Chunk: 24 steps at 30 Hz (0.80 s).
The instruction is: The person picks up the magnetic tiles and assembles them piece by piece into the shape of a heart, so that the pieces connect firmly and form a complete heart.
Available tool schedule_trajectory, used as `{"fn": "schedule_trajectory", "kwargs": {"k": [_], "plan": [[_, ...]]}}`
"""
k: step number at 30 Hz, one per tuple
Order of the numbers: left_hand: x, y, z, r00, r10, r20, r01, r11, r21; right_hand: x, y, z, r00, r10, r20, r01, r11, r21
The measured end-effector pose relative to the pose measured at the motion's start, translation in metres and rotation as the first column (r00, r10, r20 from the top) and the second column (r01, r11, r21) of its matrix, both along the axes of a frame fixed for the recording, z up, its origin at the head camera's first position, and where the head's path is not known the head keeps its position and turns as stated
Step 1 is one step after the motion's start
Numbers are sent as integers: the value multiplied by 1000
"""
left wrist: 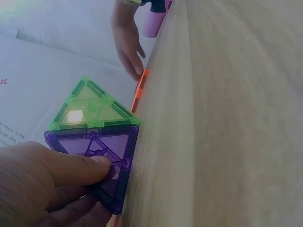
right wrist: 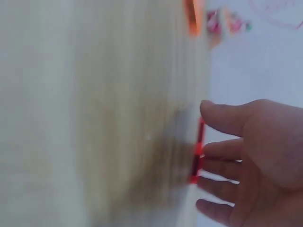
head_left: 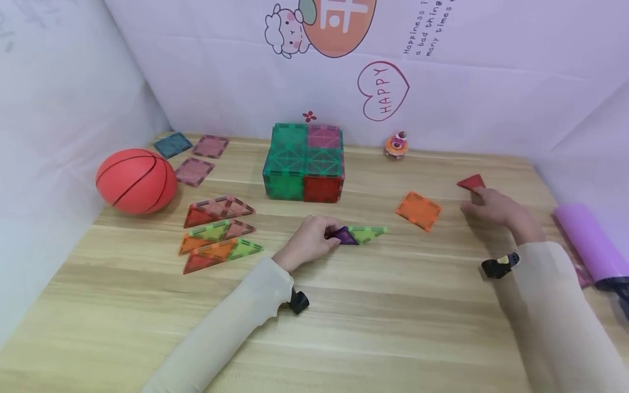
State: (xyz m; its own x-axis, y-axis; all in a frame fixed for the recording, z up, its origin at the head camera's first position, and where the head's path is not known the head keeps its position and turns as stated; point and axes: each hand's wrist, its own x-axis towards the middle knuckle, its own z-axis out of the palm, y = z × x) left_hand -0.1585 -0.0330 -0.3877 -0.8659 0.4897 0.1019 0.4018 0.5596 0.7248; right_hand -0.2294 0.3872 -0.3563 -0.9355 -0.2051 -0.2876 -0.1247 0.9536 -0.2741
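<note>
Head view: left hand (head_left: 309,237) rests on the tabletop (head_left: 373,305), fingers curled over a purple tile (head_left: 345,236) that lies flat, joined edge to edge with a green tile (head_left: 368,233); probably held so the pair stays put. Right hand (head_left: 491,206) is well apart at the right, fingertips at a red tile (head_left: 472,182), which looks tipped up off the wood, likely being lifted by its edge. Orange tile (head_left: 419,210) lies flat between the two hands. Tile box (head_left: 304,162) of green, pink and red squares stands behind, loose triangles (head_left: 216,232) and a ball (head_left: 136,180) to the left, a purple roll (head_left: 585,240) at far right.

Left wrist view: thumb (left wrist: 75,168) presses on top of the purple tile (left wrist: 102,161), other fingers tucked under it, so a pinch. Tile is a translucent triangle with a ribbed frame and dark edge strips; the green one (left wrist: 92,106) is the same shape and touches its top edge. Orange tile (left wrist: 140,90) shows edge-on beyond, near the other hand (left wrist: 128,42).

Right wrist view: blurred. Fingers (right wrist: 222,118) are spread and lightly bent around the red tile (right wrist: 196,151), seen edge-on, touching its rim; cannot tell if the grip is closed.
</note>
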Motion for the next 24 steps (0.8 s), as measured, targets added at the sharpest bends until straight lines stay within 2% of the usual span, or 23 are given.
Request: {"fn": "schedule_trajectory", "kwargs": {"k": [3,5,9,12,19,21,24], "plan": [[0,-1,1,1000,9,-3,-9,1000,1,15,-11,6,999,35,-39,-34,999,31],[0,-1,1,1000,8,-7,-8,1000,-4,24,-16,11,998,30,-61,-26,998,58],[0,0,1,1000,5,-11,-5,1000,-10,33,-18,18,993,-63,-95,67,997,34],[0,0,1,1000,12,-11,-12,1000,-11,27,-13,14,986,-121,-111,122,993,1],[1,1,-1,1000,1,-9,-1,1000,-10,7,9,-5,992,16,-122,-14,1000,18],[0,1,-1,1000,1,-3,-1,1000,-5,6,11,-6,992,27,-120,-23,999,29],[0,0,0,1000,5,-8,-5,1000,3,6,9,-5,997,-1,-73,3,1000,24]]}}
